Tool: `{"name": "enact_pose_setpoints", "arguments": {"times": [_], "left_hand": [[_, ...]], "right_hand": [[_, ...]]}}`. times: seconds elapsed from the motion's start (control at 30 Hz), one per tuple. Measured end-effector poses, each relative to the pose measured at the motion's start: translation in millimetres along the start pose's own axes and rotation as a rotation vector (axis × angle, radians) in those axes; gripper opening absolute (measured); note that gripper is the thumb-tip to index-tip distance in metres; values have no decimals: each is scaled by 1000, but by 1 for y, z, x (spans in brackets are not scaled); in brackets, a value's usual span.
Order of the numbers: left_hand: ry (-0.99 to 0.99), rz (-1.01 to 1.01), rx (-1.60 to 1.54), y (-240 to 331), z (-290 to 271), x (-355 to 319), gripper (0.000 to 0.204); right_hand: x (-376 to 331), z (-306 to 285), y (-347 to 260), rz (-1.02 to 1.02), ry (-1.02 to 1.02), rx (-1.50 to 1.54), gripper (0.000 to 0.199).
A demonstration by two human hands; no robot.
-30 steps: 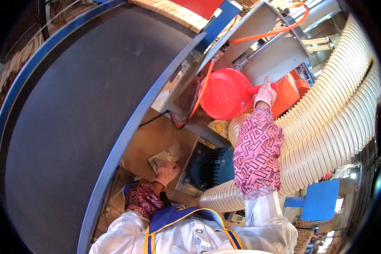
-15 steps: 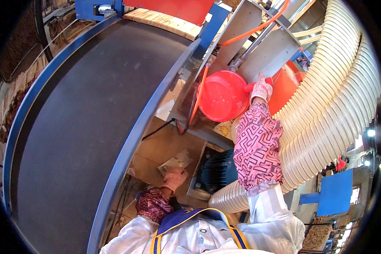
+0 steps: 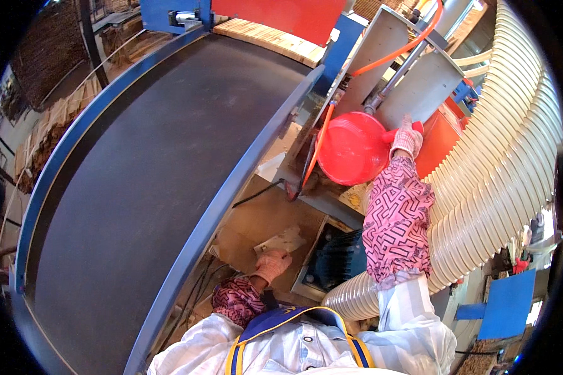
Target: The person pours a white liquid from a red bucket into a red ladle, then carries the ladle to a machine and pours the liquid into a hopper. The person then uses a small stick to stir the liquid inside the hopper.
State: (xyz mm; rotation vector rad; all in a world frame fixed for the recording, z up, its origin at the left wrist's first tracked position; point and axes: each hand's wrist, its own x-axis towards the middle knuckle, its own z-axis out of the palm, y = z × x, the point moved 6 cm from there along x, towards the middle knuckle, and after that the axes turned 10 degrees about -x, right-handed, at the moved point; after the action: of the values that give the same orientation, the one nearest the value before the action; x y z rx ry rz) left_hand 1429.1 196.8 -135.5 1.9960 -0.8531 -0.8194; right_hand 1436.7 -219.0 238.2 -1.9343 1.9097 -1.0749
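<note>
Gloved in pink and white, my right hand [image 3: 408, 139] is closed on the short handle of a red plastic ladle [image 3: 353, 149]. The ladle's round bowl is beside a metal rod and a grey plate of the machine. Lower down, my left hand [image 3: 273, 265], in a similar glove, has its fingers curled over a brown cardboard-like surface [image 3: 256, 215]. A pale flat patch or piece [image 3: 281, 241] lies right by those fingers; I cannot tell whether they hold it. Both forearms wear pink sleeves with a dark pattern.
A wide black conveyor belt [image 3: 150, 169] with a blue side rail [image 3: 216, 215] runs along my left. Wooden strips [image 3: 269, 40] lie at its far end under a red cover. Thick ribbed hoses [image 3: 475, 181] rise at the right. A dark motor [image 3: 338, 259] stands between my arms.
The view has shifted, so the machine and ladle appear farther right and slightly lower. My right hand keeps its hold on the ladle. My left hand stays low by the cardboard-like surface.
</note>
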Motion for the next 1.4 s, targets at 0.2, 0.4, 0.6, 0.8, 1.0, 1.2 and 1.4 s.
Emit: {"name": "enact_pose_setpoints", "arguments": {"times": [0.2, 0.4, 0.6, 0.8, 1.0, 1.2, 1.4], "left_hand": [[57, 7, 134, -3, -18, -10, 40], [74, -44, 65, -11, -27, 1, 38], [393, 227, 245, -42, -14, -16, 31], [575, 253, 262, -53, 16, 16, 21], [686, 275, 362, -76, 33, 50, 20], [648, 198, 469, -100, 24, 82, 16], [766, 190, 620, -39, -55, 8, 21]], "right_hand": [[-13, -11, -3, 17, -37, 38, 76], [-12, -6, -18, 22, -144, 81, 77], [-66, 28, -57, -148, -405, 683, 64], [-142, 75, -88, -462, -431, 396, 65], [-209, 104, -117, -624, -531, 382, 66], [-257, 127, -148, -740, -618, 391, 67], [-297, 131, -167, -826, -647, 411, 69]]}}
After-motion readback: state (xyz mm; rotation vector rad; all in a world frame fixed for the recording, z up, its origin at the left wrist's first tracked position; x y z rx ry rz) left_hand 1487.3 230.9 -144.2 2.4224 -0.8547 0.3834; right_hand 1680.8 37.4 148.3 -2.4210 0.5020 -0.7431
